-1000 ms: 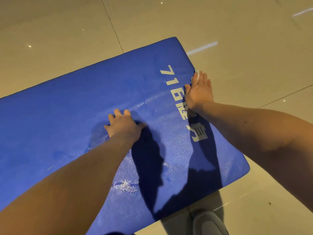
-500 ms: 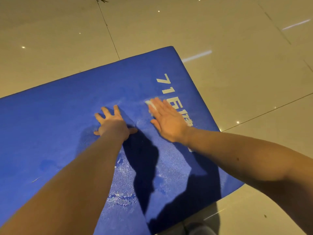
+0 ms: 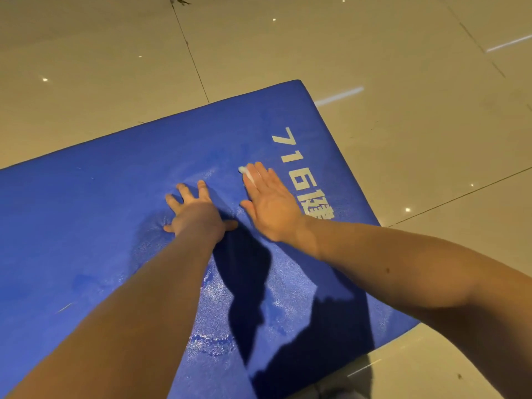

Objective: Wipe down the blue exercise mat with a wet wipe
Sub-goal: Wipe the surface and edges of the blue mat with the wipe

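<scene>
Blue exercise mat (image 3: 100, 226) lies on the tiled floor (image 3: 86, 67). On the mat, the left hand (image 3: 198, 217) presses flat with fingers spread, and the right hand (image 3: 270, 203) presses the wet wipe (image 3: 244, 170) under straight fingers.

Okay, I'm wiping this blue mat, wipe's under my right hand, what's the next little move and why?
Probably slide the right hand and the wipe forward toward the far edge of the mat. Wet sheen shows on the near part, while the strip beyond the wipe looks dull and likely unwiped. The left hand lies flat, bracing the mat.
</scene>
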`<action>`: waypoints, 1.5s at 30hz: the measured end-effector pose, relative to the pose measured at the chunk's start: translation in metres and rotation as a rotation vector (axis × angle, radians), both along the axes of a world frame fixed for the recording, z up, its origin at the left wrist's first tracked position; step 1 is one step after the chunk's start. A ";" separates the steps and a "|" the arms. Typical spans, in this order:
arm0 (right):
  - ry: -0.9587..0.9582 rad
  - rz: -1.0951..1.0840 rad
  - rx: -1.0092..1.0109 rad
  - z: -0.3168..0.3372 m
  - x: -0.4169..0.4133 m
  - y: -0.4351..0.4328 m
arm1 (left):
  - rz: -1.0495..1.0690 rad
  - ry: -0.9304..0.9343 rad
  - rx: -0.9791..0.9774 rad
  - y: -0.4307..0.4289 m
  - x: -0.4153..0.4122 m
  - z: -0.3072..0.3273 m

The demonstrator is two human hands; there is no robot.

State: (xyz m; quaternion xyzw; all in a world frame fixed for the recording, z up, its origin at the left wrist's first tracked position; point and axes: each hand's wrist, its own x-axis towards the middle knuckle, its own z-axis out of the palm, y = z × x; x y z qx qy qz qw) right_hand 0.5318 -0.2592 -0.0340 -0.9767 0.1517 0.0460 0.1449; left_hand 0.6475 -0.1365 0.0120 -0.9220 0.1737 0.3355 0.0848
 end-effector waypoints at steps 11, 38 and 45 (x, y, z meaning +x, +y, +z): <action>0.248 -0.610 -0.076 0.002 -0.001 -0.141 | 0.006 0.005 0.000 0.000 0.001 0.002; -0.061 -0.205 -0.005 0.002 0.046 -0.040 | 0.037 -0.005 -0.008 -0.008 0.004 0.002; -0.049 -0.154 -0.039 0.003 0.043 -0.106 | 0.052 0.020 -0.006 -0.008 0.005 0.005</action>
